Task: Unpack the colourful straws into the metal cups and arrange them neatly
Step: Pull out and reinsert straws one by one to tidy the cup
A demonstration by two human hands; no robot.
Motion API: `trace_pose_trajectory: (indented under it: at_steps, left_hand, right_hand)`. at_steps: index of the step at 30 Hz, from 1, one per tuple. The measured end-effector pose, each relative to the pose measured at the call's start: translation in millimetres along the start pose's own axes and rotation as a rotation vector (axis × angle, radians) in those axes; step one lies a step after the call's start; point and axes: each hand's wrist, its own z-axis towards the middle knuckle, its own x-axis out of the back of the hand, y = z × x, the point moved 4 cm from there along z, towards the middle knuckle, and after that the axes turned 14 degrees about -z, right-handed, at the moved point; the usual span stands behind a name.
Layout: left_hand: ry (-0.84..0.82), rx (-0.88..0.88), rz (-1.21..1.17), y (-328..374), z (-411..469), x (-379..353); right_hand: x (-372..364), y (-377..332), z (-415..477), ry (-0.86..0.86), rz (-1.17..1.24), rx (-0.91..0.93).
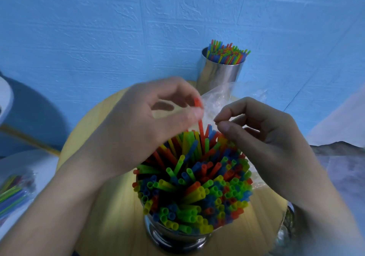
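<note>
2 metal cups (219,76) hold colourful straws (197,186).

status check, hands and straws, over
Left hand pinching a red straw over the near cup. Right hand pinching the clear wrapper. Near cup full, straws leaning untidily; far cup also filled. Wrapper crowds the hands.

Straw packet (11,192) — blurred, half lost past the left edge
</note>
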Motion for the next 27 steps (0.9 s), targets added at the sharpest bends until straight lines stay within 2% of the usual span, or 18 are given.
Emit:
trace_pose_trajectory:
  at_steps: [4,7,10,13,15,17,18,22,25,27]
  left_hand:
    - [0.338,-0.113,-0.353,3.8,0.4,21.4]
    - [0.589,-0.074,-0.611,0.3,-3.8,39.0]
    - [0.695,0.015,-0.791,-6.2,-10.5,40.7]
    - [0.601,0.136,-0.756,-14.1,-15.4,26.6]
    - [0.466,0.19,-0.529,-17.8,-18.4,18.7]
    - [0.304,0.181,-0.224,-18.1,-18.7,13.1]
    - [0.211,0.176,-0.145,-16.4,-17.5,8.3]
    - [-0.111,0.267,0.017,-17.0,-14.2,-8.3]
    - [-0.155,0.297,0.062,-15.5,-11.4,-10.3]
    - [-0.145,0.309,0.061,-14.6,-9.6,-9.2]
  right_hand:
    - [-0.2,0.0,-1.8,0.013,-0.012,0.011]
    - [1.3,1.5,-2.9,0.005,-0.008,0.02]
    - [1.7,-5.2,-3.9,0.035,0.048,0.069]
    - [5.4,-10.1,-2.7,0.174,0.238,0.121]
    - [8.7,-9.9,-2.8,0.249,0.362,0.158]
    - [13.3,-8.8,-3.7,0.313,0.428,0.163]
    - [16.4,-7.8,-4.5,0.355,0.439,0.158]
    - [30.6,-10.4,-7.4,0.529,0.334,0.162]
    - [35.5,-14.2,-8.7,0.542,0.153,0.159]
    - [28.9,-16.6,-7.8,0.444,0.03,0.154]
